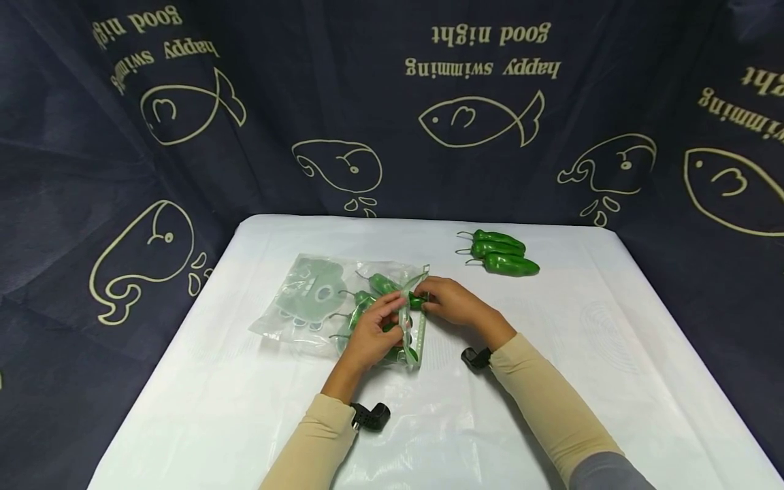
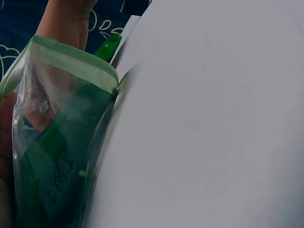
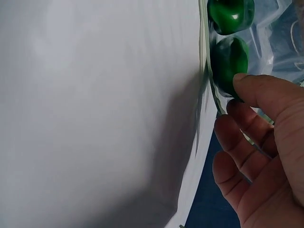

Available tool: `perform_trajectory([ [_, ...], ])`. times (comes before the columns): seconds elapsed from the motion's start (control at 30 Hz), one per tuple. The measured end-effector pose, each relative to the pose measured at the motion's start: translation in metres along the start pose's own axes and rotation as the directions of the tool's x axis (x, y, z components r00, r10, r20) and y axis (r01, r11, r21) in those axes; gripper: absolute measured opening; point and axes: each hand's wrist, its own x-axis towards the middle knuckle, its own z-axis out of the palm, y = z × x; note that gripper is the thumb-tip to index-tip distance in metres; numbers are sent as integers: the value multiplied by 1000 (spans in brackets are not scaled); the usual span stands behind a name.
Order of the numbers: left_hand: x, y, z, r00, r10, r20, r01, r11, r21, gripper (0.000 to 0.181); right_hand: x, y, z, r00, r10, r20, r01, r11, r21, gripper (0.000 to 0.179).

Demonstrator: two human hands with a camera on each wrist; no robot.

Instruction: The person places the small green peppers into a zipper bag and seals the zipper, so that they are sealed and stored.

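A clear zip bag [image 1: 278,323] with a green edge and a printed cartoon figure lies flat on the white table, its mouth facing right. Several green peppers [image 1: 361,299] show through the plastic. My left hand [image 1: 367,337] grips the upper layer at the mouth, lifting it off the lower one. At that opening my right hand [image 1: 453,301] pinches the end of a green pepper [image 3: 232,64] between thumb and fingers; most of this pepper is inside the bag. In the left wrist view the green zip edge [image 2: 76,61] stands raised around the right hand's fingers.
Three more green peppers [image 1: 505,264] lie side by side at the table's back right, stems to the left. The white table [image 1: 551,381] has dark printed cloth [image 1: 392,184] behind it and at its sides. Black wrist cameras [image 1: 373,416] sit on both wrists.
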Motion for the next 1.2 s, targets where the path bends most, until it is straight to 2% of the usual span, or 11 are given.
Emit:
perform_trajectory([
  [0.43,-1,1,0,1000,-20,-3,20,1000,-17,55,5,1,1,999,18,-40,-19,999,-33,11],
  [0.73,-1,0,1,1000,-19,-13,18,999,-36,55,9,0,3,998,11,-65,-15,998,-59,14],
  [1.2,0,0,1,1000,-22,-5,22,1000,-5,56,8,-2,-1,997,32,-69,-36,998,-60,15],
])
